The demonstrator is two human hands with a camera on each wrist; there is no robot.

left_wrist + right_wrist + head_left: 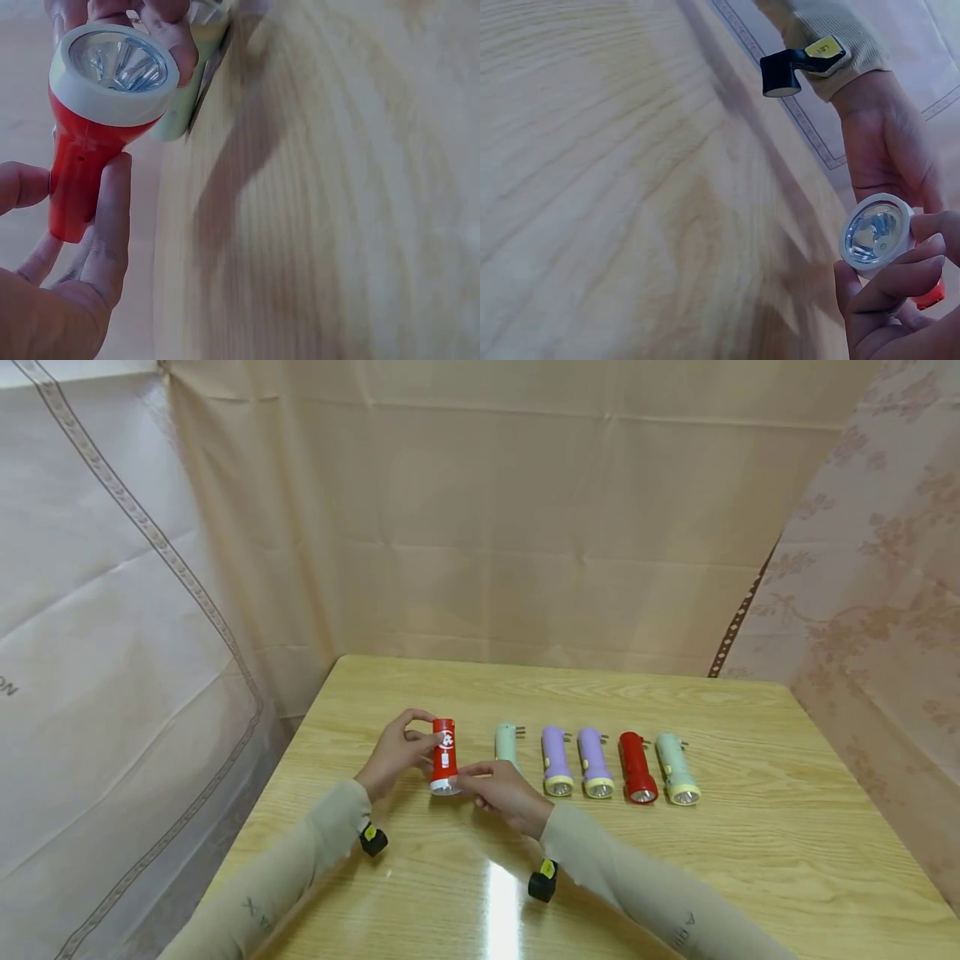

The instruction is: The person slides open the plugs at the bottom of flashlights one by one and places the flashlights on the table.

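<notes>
A red flashlight (444, 750) with a white head is held between both hands above the table, its lens end toward the wearer. My left hand (399, 752) grips its red body from the left, thumb on one side and fingers on the other, as the left wrist view shows. At the white lens ring (112, 109), my right hand (510, 793) pinches the head from the right. In the right wrist view the clear lens (873, 234) faces the camera, and the right fingers curl at its rim. A pale green flashlight (506, 743) lies just beyond the right hand, partly covered by it.
Right of the hands lie two purple flashlights (557, 762), a dark red flashlight (638, 768) and another pale green flashlight (677, 768), roughly in a row. Metal plug prongs stick out of several. The wooden table (750, 860) meets a hanging beige cloth (525, 527) at the back.
</notes>
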